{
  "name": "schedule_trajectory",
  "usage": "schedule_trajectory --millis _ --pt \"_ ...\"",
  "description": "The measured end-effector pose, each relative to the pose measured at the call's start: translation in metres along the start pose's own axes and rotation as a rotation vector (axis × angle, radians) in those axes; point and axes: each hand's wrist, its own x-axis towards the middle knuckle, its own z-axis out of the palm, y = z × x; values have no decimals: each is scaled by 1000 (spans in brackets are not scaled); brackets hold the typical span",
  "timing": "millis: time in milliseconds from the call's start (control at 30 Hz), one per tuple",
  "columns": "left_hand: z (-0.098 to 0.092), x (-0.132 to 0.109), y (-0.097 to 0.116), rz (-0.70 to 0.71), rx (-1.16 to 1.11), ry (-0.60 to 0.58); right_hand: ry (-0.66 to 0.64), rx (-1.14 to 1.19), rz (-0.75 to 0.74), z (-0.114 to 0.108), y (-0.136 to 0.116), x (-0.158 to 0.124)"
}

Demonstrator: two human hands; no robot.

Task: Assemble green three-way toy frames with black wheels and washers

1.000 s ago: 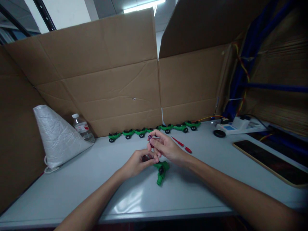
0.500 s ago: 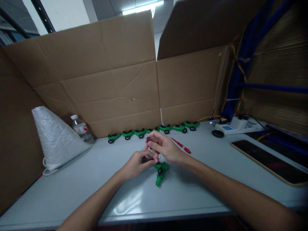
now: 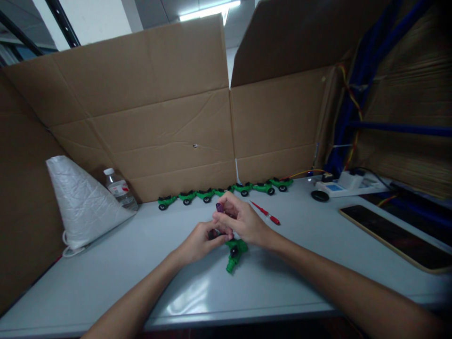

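A green toy motorcycle, black wheel showing, lies on the table just beside the hands. The left hand pinches a small dark part; the right hand pinches a purple-tipped piece. Beyond stands a row of green motorcycles

Surface: you faced a pale grey surface, glossy with reflected light.
Walls: brown cardboard sheets stood behind it and on your left.
Light: a ceiling tube glowed above.
Right: blue cables hung in shadow.
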Motion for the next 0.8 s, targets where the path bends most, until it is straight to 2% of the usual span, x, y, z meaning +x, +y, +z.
schedule_trajectory --millis 233,400,800 --pt "1 1 -4 -21 -4 24 93 -92 -17 2 5 -1" --pt "0 0 0 1 -21 5 -8 60 28 0 3 -1" --pt "1 0 8 47 -95 -42 -177 183 69 -7 0 2"
